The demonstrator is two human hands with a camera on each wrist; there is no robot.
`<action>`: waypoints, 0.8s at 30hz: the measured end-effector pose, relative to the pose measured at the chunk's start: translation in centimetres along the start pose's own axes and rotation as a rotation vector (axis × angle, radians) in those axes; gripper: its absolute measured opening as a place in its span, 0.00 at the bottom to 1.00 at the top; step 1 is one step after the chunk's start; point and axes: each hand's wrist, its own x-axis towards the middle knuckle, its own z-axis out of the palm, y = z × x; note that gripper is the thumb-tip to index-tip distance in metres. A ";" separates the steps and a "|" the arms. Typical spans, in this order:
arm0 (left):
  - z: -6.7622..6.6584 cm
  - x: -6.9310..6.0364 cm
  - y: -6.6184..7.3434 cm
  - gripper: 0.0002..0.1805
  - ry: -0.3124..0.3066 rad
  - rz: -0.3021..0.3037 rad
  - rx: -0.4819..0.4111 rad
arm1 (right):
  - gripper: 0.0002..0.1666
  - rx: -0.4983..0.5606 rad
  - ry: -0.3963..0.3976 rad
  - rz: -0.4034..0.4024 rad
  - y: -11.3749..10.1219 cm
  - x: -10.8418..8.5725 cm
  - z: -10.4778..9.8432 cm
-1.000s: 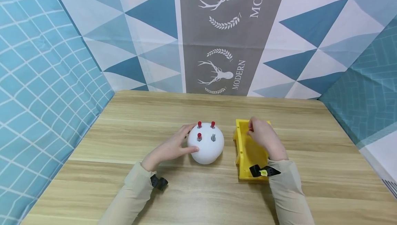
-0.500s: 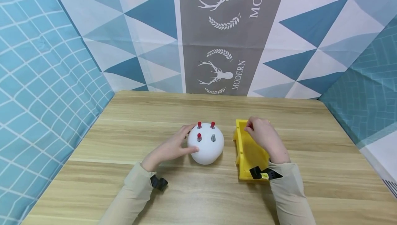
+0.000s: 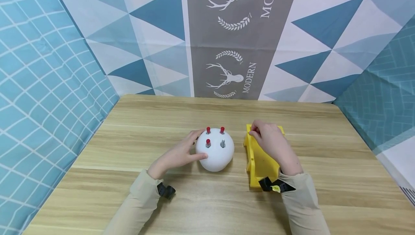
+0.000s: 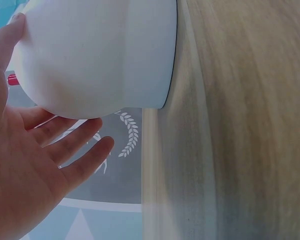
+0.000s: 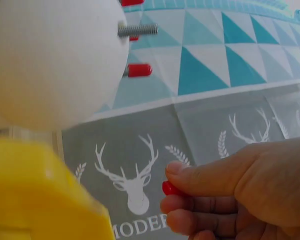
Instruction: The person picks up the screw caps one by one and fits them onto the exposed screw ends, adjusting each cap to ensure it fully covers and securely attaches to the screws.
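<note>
A white round-topped body (image 3: 215, 160) stands on the table in the head view, with threaded studs on top. Red caps (image 3: 208, 142) cover three studs; the fourth stud (image 3: 222, 143) is bare metal, its thread plain in the right wrist view. My left hand (image 3: 179, 154) rests against the body's left side, fingers fairly straight and thumb on the near side. Above the far part of a yellow bin (image 3: 264, 165) is my right hand (image 3: 271, 140). Its thumb and fingers pinch a small red cap (image 5: 168, 188), seen in the right wrist view and hidden in the head view.
The wooden table (image 3: 155, 112) reaches back to a patterned cloth wall (image 3: 227, 48), with more blue cloth at both sides. The yellow bin stands right of the white body with a narrow gap between them.
My right hand has shifted left and slightly up across the bin, toward its left rim. My left hand and the white body have stayed in place.
</note>
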 end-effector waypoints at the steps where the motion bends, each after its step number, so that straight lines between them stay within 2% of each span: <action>1: 0.0 0.0 0.0 0.48 0.001 0.001 -0.001 | 0.07 0.001 0.007 -0.015 -0.2 0.0 0.0; 7: 0.0 0.0 0.0 0.48 0.004 0.008 -0.002 | 0.06 0.024 0.022 -0.074 -1.2 -0.3 -0.1; 13: 0.1 0.0 -0.1 0.48 0.000 0.005 -0.014 | 0.06 0.084 -0.019 -0.108 -2.1 -0.5 0.0; 16: 0.1 0.0 -0.1 0.48 -0.003 0.001 -0.019 | 0.06 0.104 -0.035 -0.110 -2.6 -0.5 0.2; 24: 0.0 0.0 -0.1 0.48 -0.010 -0.009 -0.024 | 0.05 0.162 -0.001 -0.084 -3.9 -0.5 0.8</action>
